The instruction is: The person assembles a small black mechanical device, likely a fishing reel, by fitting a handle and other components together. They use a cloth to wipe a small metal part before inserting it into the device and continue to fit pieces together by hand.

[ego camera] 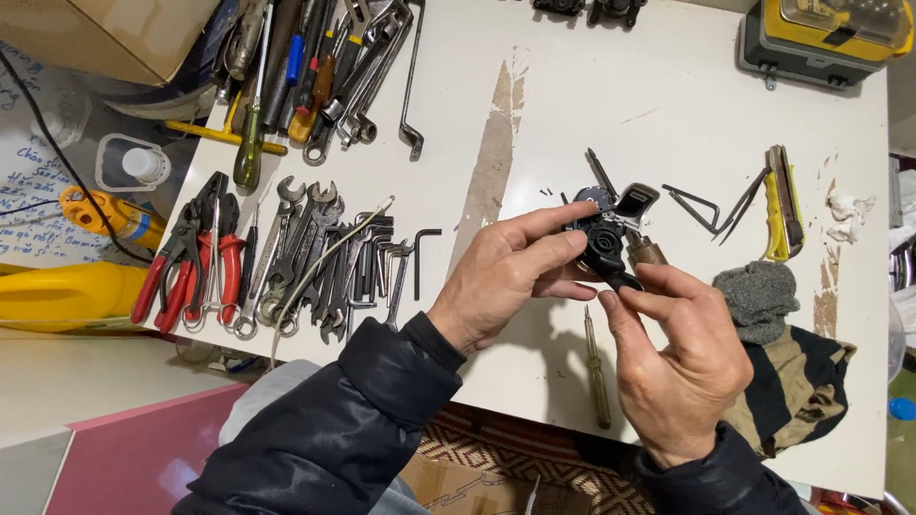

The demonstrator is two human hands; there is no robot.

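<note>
I see a small black part (605, 238) held up over the white table (668, 105), right between my two hands; it is round in the middle with a thin black tail that runs down and to the right, so its long line goes from top left to bottom right. My left hand (506, 277) comes at it from the left side; its fingers (553, 221) are bent around the round bit, one on top and others under it, so this hand is closed on the part and holds most of it. My right hand (679, 362) comes from below and to the right; its fingers (658, 278) pinch the low tail end of the part; they are nearly closed, with only the thin tail between them. So both hands touch the part, but the left hand is nearer its round middle and the right hand is at its end.

Just behind the part is a little dark block with a shiny face (634, 202), and I cannot tell if it is joined to the part or only close to it; a brown stubby piece (647, 252) peeks out just beside my right fingers. A thin screwdriver (596, 367) lies flat on the table under my hands, pointing up and down; a grey rag (759, 298) sits near my right hand; a row of spanners (305, 257) and red pliers (191, 262) lie well apart on the left.
</note>
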